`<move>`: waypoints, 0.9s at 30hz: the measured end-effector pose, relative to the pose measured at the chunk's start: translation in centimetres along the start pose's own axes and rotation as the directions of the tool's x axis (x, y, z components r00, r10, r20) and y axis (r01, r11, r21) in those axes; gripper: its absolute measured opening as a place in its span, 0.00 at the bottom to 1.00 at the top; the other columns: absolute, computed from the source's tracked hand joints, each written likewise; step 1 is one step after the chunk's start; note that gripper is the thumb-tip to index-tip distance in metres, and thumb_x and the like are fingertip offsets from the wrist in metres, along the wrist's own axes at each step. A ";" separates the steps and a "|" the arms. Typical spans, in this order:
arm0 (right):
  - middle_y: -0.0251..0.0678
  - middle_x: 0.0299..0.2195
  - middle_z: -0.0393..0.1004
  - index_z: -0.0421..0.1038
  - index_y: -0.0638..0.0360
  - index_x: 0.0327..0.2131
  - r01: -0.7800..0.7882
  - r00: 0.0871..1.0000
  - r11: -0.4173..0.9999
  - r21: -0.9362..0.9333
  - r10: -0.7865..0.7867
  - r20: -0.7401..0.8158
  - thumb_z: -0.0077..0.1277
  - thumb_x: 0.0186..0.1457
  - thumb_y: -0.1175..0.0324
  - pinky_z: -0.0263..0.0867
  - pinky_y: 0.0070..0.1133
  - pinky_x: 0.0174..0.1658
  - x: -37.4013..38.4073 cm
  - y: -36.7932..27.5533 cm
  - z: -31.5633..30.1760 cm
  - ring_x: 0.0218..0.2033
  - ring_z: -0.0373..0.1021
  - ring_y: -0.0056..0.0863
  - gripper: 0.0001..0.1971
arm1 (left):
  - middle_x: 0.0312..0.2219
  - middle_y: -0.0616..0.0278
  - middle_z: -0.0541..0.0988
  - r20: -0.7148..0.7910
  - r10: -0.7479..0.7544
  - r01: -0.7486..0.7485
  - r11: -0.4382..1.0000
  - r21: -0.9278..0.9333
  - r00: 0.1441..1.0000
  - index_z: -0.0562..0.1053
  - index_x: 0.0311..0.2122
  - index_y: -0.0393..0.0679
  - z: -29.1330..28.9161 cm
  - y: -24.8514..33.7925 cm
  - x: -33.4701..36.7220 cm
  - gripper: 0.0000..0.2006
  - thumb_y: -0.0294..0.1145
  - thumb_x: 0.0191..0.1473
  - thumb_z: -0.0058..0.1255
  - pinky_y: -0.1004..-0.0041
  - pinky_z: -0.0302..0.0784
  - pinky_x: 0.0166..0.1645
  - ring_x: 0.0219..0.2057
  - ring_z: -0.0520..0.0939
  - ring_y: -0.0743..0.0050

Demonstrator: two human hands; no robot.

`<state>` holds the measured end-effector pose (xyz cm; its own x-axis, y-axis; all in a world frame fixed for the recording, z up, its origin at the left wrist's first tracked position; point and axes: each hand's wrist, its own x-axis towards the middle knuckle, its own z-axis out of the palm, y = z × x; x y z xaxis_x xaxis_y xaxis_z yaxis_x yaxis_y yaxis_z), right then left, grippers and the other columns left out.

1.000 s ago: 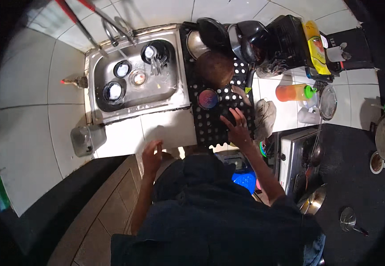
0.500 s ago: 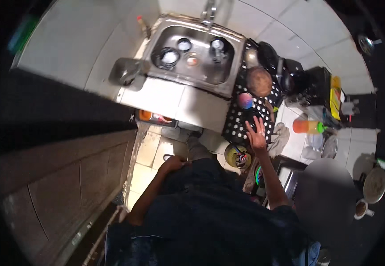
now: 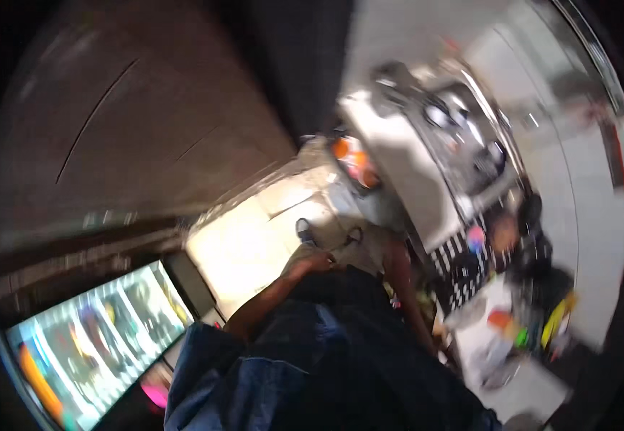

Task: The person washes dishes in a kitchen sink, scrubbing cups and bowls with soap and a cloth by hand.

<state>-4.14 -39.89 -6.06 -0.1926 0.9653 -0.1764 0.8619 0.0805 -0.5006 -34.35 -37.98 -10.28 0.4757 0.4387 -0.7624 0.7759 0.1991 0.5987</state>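
My left hand is in front of my waist, close to my dark clothing, its fingers smeared by motion. On the other side my right hand hangs low beside my body, near the counter's front edge, and is also blurred. I make out nothing held in either one. To the right stands the steel sink with a few dishes in it. Beside it, a black cloth with white dots carries a pink and blue ball-like item and a round brown item.
Pale floor tiles lie before my feet, with a shoe on them. A dark wooden panel fills the upper left. A brightly lit screen-like panel is at lower left. An orange and green bottle stands on the counter at right.
My view has swung left, so the sink and counter now sit at the right and the lit panel shows. My right hand has come down from above the dotted cloth to my side.
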 end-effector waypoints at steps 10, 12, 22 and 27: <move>0.42 0.47 0.71 0.65 0.62 0.53 0.266 0.536 0.887 0.377 -0.461 0.707 0.40 0.63 0.59 0.60 0.29 0.54 6.5 8.0 6.9 0.48 0.66 0.32 0.21 | 0.27 0.55 0.81 -0.589 -0.238 -0.087 0.879 -0.469 0.772 0.77 0.37 0.39 8.0 -2.8 -5.0 0.17 0.37 0.42 0.62 0.65 0.77 0.38 0.33 0.82 0.62; 0.42 0.47 0.71 0.65 0.62 0.53 0.297 0.530 0.909 0.294 -0.413 0.741 0.40 0.63 0.59 0.60 0.29 0.54 8.8 6.1 4.5 0.48 0.66 0.32 0.21 | 0.25 0.57 0.81 -0.648 -0.413 -0.348 0.596 -0.724 0.640 0.76 0.40 0.41 13.3 -3.8 -3.1 0.21 0.38 0.40 0.65 0.68 0.77 0.37 0.31 0.83 0.67; 0.42 0.48 0.70 0.64 0.62 0.53 0.374 0.442 0.913 0.166 -0.332 0.833 0.40 0.63 0.58 0.59 0.30 0.55 12.6 6.5 0.1 0.49 0.66 0.33 0.21 | 0.29 0.54 0.80 -0.797 -0.528 -0.300 0.741 -0.601 0.293 0.78 0.38 0.54 14.3 -1.6 3.6 0.16 0.43 0.42 0.63 0.58 0.74 0.43 0.37 0.80 0.55; 0.43 0.49 0.70 0.64 0.62 0.54 0.376 0.426 0.911 0.173 -0.335 0.841 0.40 0.63 0.58 0.59 0.30 0.55 12.0 7.3 0.3 0.50 0.65 0.33 0.22 | 0.34 0.53 0.81 -0.817 -0.209 -0.185 0.916 -0.356 0.537 0.79 0.38 0.54 16.6 0.4 5.5 0.13 0.46 0.50 0.52 0.57 0.74 0.45 0.41 0.80 0.53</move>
<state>-0.30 -27.81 -12.03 -0.7649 0.1750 -0.6199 0.6316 0.3929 -0.6684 -24.50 -50.07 -18.32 -0.2455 0.9102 -0.3336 0.4750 0.4129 0.7771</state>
